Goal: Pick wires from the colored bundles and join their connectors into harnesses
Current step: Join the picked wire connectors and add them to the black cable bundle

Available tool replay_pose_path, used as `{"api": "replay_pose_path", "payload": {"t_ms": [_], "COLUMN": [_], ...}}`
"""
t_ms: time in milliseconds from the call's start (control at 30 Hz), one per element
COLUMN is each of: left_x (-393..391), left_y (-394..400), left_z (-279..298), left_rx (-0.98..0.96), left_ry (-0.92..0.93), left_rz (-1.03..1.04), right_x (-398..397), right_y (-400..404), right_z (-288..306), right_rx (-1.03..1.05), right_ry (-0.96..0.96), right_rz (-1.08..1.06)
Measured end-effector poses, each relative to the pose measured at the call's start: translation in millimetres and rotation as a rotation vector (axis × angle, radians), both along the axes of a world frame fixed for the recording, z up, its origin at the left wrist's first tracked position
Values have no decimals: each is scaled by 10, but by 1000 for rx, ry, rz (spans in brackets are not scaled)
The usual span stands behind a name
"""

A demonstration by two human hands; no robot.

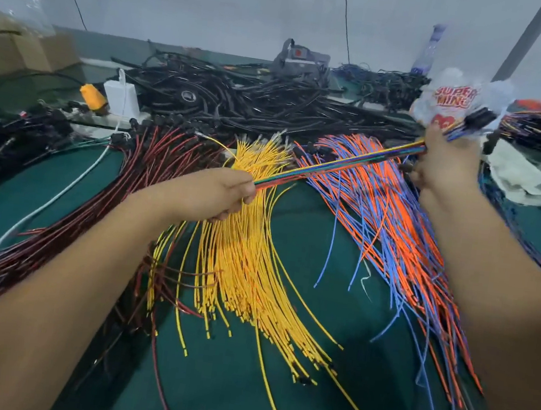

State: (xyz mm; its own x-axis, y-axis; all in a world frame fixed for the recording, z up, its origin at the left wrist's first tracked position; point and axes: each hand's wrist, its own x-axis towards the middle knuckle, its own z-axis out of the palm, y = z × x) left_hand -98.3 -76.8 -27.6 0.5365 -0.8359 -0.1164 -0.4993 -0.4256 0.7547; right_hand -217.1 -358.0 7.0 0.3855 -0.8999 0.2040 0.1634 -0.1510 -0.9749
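Left hand and right hand both grip one taut multicolored harness; three loose wire bundles below.

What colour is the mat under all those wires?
Dark green, seen in the head view: the mat shows between the yellow wires and the orange-and-blue ones.
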Motion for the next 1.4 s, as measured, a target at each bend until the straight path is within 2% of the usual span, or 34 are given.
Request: {"api": "replay_pose_path", "payload": {"t_ms": [33,100,167,200,233,267,400,533,667,767,867,1000,1167,1300,1400], "left_x": [11,18,-23,-64,-107,-151,-168,-134,-154,-142,-89,-73,-75,-51,-23], "left_y": [-26,-105,-227,-295,-360,-415,-460,-442,-425,-389,-333,-335,-393,-401,-390], "left_z": [-7,-39,-113,-171,-245,-322,-516,-539,-546,-547,-516,-450,-432,-448,-467], "left_rx": [26,41,-39,-98,-141,-160,-207,-190,-168,-198,-341,-513,-560,-560,-526], "left_ry": [-147,-348,-437,-438,-439,-464,-601,-676,-692,-579,-338,-257,-167,-152,-114], "left_rz": [37,103,198,252,299,331,293,244,245,203,218,284,313,267,221], "right_x": [4,-4,-6,12,48,95,333,493,474,445,452,441,429,461,466], "right_y": [48,152,254,324,416,535,1008,1270,1309,1289,1256,1220,1148,1161,1159], "right_z": [-5,62,119,108,55,-41,-597,-852,-902,-903,-889,-889,-846,-885,-912], "right_rx": [16,117,293,374,422,431,318,194,76,50,113,244,413,261,201], "right_ry": [-58,-289,-599,-692,-693,-614,-144,23,17,9,-60,-153,-201,-65,-60], "right_rz": [-26,-34,77,163,251,330,538,548,498,477,433,391,572,653,642]}}
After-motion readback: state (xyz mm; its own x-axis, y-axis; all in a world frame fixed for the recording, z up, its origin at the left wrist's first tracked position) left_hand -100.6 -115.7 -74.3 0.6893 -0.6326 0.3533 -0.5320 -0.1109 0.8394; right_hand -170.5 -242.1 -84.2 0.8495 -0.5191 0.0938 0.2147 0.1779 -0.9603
